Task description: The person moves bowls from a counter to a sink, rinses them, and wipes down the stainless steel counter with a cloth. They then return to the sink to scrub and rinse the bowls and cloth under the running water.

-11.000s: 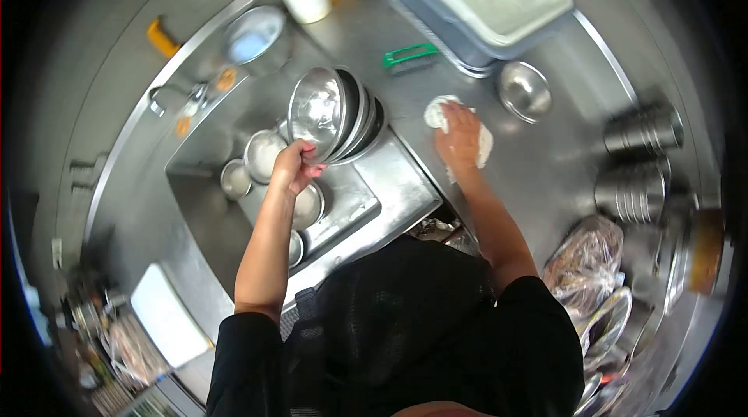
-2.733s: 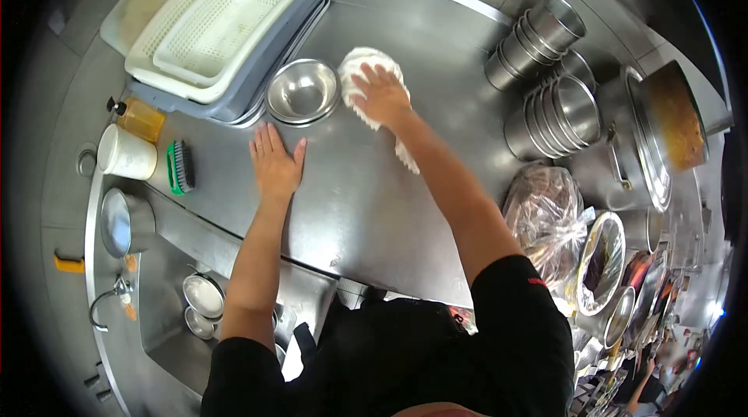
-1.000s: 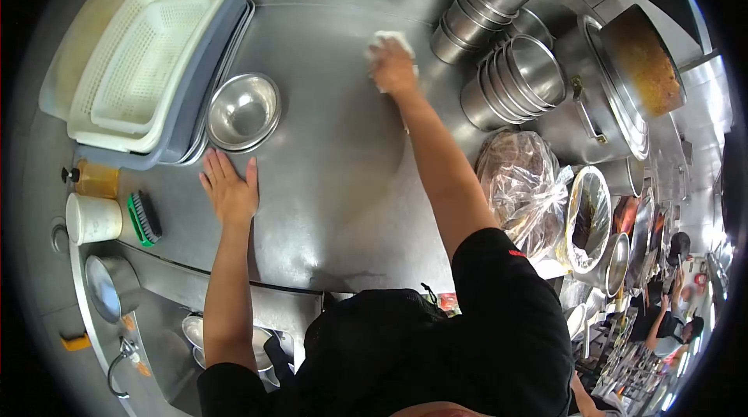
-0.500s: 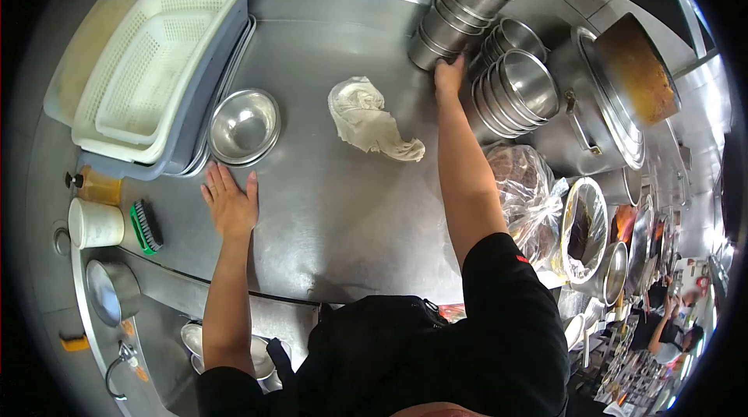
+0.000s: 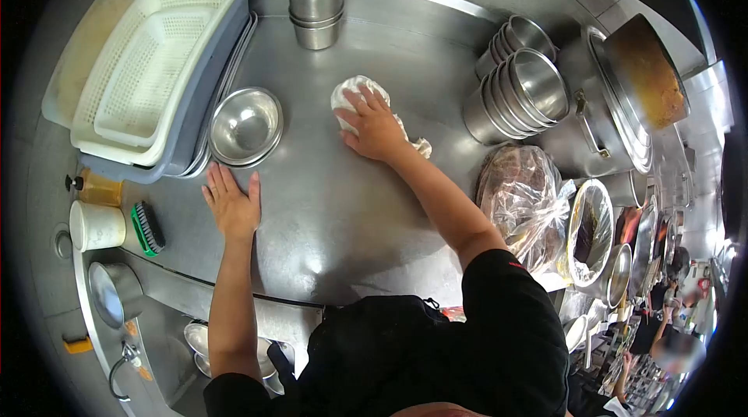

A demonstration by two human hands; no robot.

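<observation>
A crumpled white cloth (image 5: 352,91) lies mid-counter, partly covered by my right hand (image 5: 374,127), which presses flat on it with the fingers spread. Just below two nested steel bowls (image 5: 243,127), my left hand (image 5: 234,203) rests palm down on the steel counter (image 5: 335,206), fingers apart and holding nothing. A tall stack of steel pots (image 5: 315,8) stands upright at the counter's back edge, beyond my right hand and touched by neither hand.
White baskets (image 5: 148,66) in a grey tub stand at left, near a green brush (image 5: 146,227). On the right are more stacked pots (image 5: 518,93), a large lidded pot (image 5: 596,105) and a plastic bag (image 5: 522,199). People (image 5: 662,323) are at far right.
The tall pot stack has moved left along the back of the counter. My right hand has let go of it and come down onto the cloth. My left hand has stayed put.
</observation>
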